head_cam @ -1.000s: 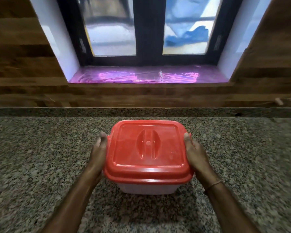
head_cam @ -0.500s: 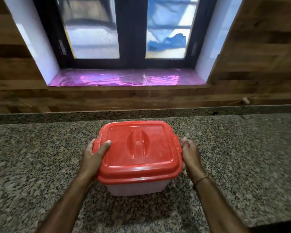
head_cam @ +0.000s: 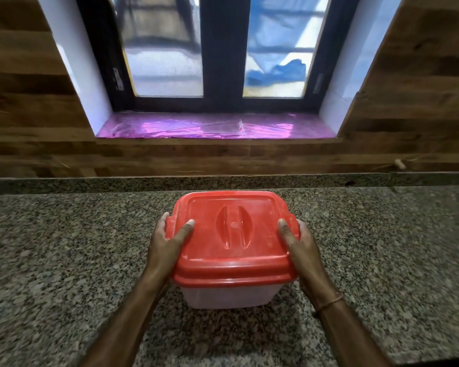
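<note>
A clear plastic container (head_cam: 229,295) with a red lid (head_cam: 233,234) stands on the granite counter (head_cam: 64,260) in front of me. My left hand (head_cam: 166,245) grips the lid's left edge, thumb lying on top and fingers curled under the rim. My right hand (head_cam: 301,247) grips the right edge the same way, thumb on the lid's top. The lid has a moulded handle in its middle. What the container holds cannot be made out through its cloudy wall.
Behind the counter runs a low granite upstand (head_cam: 223,181), then a wood-panelled wall (head_cam: 24,115). A dark-framed window (head_cam: 220,49) sits above a sill covered in shiny purple film (head_cam: 196,127). The counter's front edge lies at the lower right.
Both thumbs have come up onto the lid's top: first the left, now the right too. Before, the hands lay flat against the container's sides. The camera view has shifted slightly.
</note>
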